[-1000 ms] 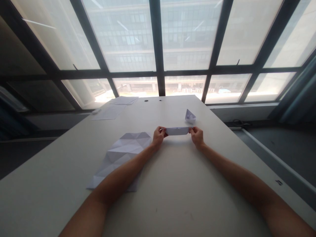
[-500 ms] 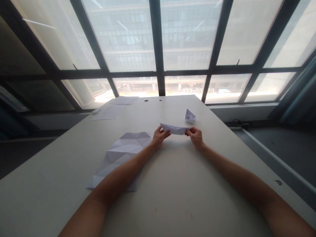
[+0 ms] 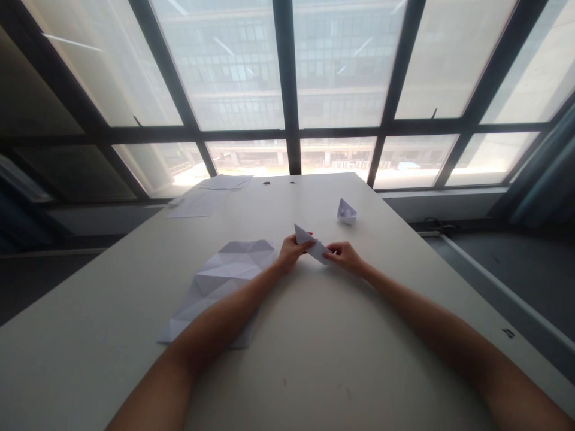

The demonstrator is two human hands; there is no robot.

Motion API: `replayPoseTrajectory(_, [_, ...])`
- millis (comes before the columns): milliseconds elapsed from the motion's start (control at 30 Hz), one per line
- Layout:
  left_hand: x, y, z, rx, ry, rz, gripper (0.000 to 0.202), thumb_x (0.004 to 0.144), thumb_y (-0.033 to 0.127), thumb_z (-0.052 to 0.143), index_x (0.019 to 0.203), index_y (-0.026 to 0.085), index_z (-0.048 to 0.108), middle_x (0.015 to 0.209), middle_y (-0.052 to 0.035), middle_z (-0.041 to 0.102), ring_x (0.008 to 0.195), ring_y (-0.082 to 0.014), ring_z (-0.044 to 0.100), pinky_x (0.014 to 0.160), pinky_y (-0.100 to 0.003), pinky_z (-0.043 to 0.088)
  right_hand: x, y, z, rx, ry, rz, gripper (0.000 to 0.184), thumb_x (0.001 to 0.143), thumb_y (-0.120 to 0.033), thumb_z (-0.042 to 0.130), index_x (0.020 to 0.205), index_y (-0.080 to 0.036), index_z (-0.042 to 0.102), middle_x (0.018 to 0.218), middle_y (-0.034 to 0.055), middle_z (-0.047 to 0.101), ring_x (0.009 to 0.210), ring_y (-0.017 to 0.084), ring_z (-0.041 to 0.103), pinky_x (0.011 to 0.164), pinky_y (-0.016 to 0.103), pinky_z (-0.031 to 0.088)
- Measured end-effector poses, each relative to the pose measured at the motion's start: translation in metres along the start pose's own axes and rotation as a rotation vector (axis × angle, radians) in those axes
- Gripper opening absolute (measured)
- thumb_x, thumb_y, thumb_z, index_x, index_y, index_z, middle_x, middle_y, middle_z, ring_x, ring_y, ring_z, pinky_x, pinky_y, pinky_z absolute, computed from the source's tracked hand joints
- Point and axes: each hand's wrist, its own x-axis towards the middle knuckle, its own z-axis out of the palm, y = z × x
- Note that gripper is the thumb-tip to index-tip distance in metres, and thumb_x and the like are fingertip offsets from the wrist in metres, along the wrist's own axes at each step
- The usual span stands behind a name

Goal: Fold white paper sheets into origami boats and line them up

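A folded white paper [image 3: 317, 250], long and pointed, is held just over the table in both hands. My left hand [image 3: 291, 251] grips its upper left part, thumb on the near face and fingers behind. Lower down, my right hand [image 3: 345, 257] pinches the right end between thumb and fingers. The paper slants, its left tip up and its right end down. Beyond my right hand stands a small folded paper boat [image 3: 346, 212]. Left of my hands lies an opened white sheet [image 3: 224, 269] with many crease lines, partly hidden under my left forearm.
The white table [image 3: 341, 353] stretches toward large windows with dark frames [image 3: 290, 129]. Flat white sheets [image 3: 197, 203] lie at its far left. A small dark mark [image 3: 508, 333] is near the right edge. Curtains [image 3: 545, 161] hang at both sides.
The folded paper has turned from nearly level to slanting, right end lowered. My right hand has moved left and down toward my left hand, whose thumb now lies over the paper's face.
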Motion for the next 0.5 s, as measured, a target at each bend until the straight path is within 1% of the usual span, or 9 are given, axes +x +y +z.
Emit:
replayPoseTrajectory(100, [-0.007,-0.001,0.006,0.067,-0.055,-0.018,0.057,0.060,0.038,0.094,0.104,0.010,0.070,0.094,-0.0128,0.076,0.086,-0.0266,0.072,0.082,-0.040,0.054,-0.002,-0.004,0.005,-0.019,-0.021,0.001,0.043,0.078,-0.056,0.065,0.065,-0.016,0.067,0.057,-0.0019,0.053,0.056,0.012,0.041,0.052,0.025,0.027])
replayPoseTrajectory(200, [-0.010,-0.004,0.008,0.073,-0.101,-0.041,0.054,0.061,0.040,0.093,0.102,0.010,0.072,0.094,-0.0122,0.076,0.085,-0.0247,0.071,0.083,-0.039,0.054,-0.005,-0.006,0.009,0.028,-0.005,0.026,0.048,0.078,-0.059,0.064,0.058,-0.016,0.061,0.053,-0.0035,0.044,0.054,0.010,0.034,0.050,0.025,0.023])
replayPoseTrajectory(267, [-0.010,-0.005,0.007,0.065,-0.136,-0.075,0.050,0.063,0.042,0.091,0.097,0.009,0.075,0.096,-0.0131,0.076,0.085,-0.0239,0.070,0.084,-0.039,0.054,-0.005,-0.006,0.012,0.083,0.043,0.055,0.049,0.077,-0.060,0.066,0.058,-0.016,0.059,0.054,-0.0033,0.043,0.053,0.010,0.034,0.050,0.025,0.023])
replayPoseTrajectory(333, [-0.010,-0.005,0.006,0.069,-0.149,-0.105,0.046,0.065,0.045,0.090,0.092,0.009,0.076,0.096,-0.0140,0.076,0.084,-0.0230,0.070,0.083,-0.037,0.053,-0.005,-0.006,0.014,0.120,0.082,0.086,0.049,0.075,-0.061,0.066,0.058,-0.016,0.058,0.054,-0.0030,0.044,0.053,0.010,0.035,0.049,0.025,0.024])
replayPoseTrajectory(400, [-0.011,-0.003,0.005,0.097,-0.153,-0.118,0.044,0.067,0.047,0.088,0.088,0.010,0.078,0.092,-0.0130,0.076,0.078,-0.0206,0.069,0.076,-0.033,0.053,-0.005,-0.006,0.016,0.128,0.084,0.106,0.049,0.075,-0.062,0.065,0.058,-0.016,0.059,0.054,-0.0025,0.045,0.052,0.011,0.036,0.048,0.025,0.025])
replayPoseTrajectory(500, [-0.012,0.001,0.006,0.185,-0.199,-0.118,0.041,0.068,0.048,0.087,0.082,0.011,0.078,0.079,-0.0090,0.073,0.064,-0.0146,0.062,0.061,-0.026,0.047,-0.004,-0.006,0.018,0.128,0.079,0.098,0.049,0.076,-0.062,0.064,0.060,-0.016,0.060,0.055,-0.0019,0.047,0.052,0.011,0.037,0.047,0.025,0.026])
